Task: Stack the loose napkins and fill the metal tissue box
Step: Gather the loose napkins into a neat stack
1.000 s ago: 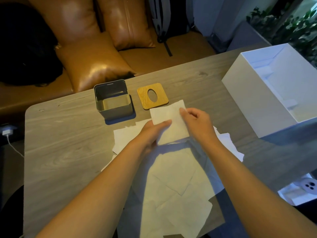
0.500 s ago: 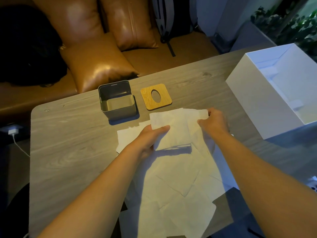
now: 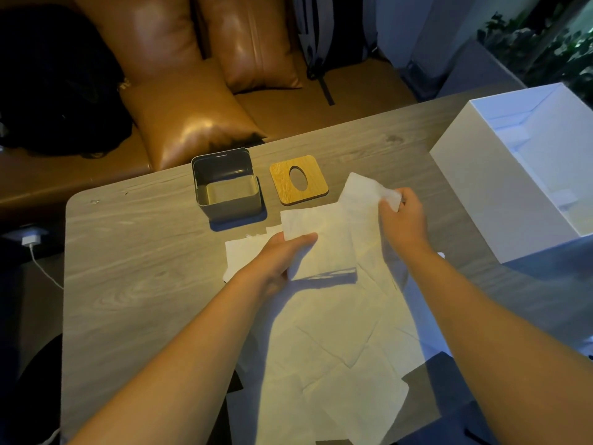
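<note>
1. Left hand (image 3: 279, 256) holds a small stack of napkins (image 3: 321, 242), thumb on top.
2. Right hand (image 3: 402, 220) reaches out and pinches one napkin (image 3: 362, 194) (lifted, I think).
3. Metal tissue box (image 3: 226, 184) sits open behind, by its wooden lid (image 3: 298, 179).

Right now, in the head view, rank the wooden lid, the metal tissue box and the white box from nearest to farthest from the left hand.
From the left hand:
1. Metal tissue box, just beyond it on the table, open and empty.
2. Wooden lid, beyond and to the right, lying flat.
3. White box, far right on the table.
</note>
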